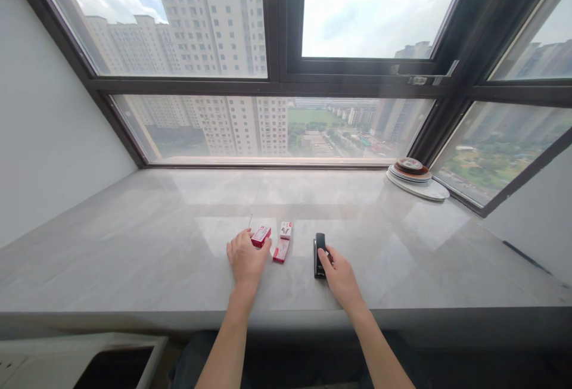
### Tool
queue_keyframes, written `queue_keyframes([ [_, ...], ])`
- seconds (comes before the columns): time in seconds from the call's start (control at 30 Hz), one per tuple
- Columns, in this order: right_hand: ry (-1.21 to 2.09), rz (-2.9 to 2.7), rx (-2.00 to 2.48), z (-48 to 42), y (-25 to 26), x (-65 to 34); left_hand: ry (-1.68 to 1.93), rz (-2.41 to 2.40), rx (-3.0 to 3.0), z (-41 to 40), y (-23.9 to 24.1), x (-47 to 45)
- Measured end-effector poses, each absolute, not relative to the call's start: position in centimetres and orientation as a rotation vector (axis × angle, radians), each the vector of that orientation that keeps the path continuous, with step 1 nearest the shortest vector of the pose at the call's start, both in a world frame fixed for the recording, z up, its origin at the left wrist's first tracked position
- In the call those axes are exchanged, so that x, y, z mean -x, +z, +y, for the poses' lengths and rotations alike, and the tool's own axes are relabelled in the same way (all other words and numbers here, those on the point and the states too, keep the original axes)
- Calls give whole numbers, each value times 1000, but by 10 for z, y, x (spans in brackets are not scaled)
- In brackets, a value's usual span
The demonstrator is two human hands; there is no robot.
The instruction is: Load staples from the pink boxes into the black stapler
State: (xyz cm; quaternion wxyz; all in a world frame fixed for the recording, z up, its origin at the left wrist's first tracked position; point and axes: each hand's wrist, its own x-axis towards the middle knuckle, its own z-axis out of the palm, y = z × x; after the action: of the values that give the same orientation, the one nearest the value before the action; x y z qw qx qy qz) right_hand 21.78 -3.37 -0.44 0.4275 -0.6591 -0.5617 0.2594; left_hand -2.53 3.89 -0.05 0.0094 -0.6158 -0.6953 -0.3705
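My left hand (pixel 248 258) is closed on a small red and white box (pixel 261 236), held between thumb and fingers at the counter. Just right of it lie a red box (pixel 281 251) and a white-topped box (pixel 286 230), end to end and touching. A black stapler (pixel 319 258) rests lengthwise on the counter, pointing away from me. My right hand (pixel 339 273) grips it from the right side, the thumb on its top. Some of its right side is hidden by my fingers.
The pale marble counter (pixel 156 258) runs up to a dark-framed window (pixel 277 88). Stacked plates (pixel 413 176) stand in the far right corner. A thin dark strip (pixel 527 258) lies along the right wall. Below the front edge at left is a white unit (pixel 49 356).
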Motion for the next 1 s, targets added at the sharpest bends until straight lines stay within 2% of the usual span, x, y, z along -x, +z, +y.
queue_keyframes([
  [0.17, 682, -1391, 1611, -34, -4, -218, -1084, -2251, 1961, 61, 0, 47],
  [0.37, 677, -1370, 1626, -34, -7, -219, -1235, -2141, 1808, 26, -8, 71],
  [0.57, 672, -1326, 1647, -32, -11, -219, -1015, -2208, 1840, -4, -10, 92],
  [0.8, 592, -1317, 1673, -34, -14, -216, -1063, -1932, 2230, 0, 14, 18],
  [1.0, 555, -1461, 1724, -33, -6, -222, -991, -1874, 2406, 17, 8, -22],
])
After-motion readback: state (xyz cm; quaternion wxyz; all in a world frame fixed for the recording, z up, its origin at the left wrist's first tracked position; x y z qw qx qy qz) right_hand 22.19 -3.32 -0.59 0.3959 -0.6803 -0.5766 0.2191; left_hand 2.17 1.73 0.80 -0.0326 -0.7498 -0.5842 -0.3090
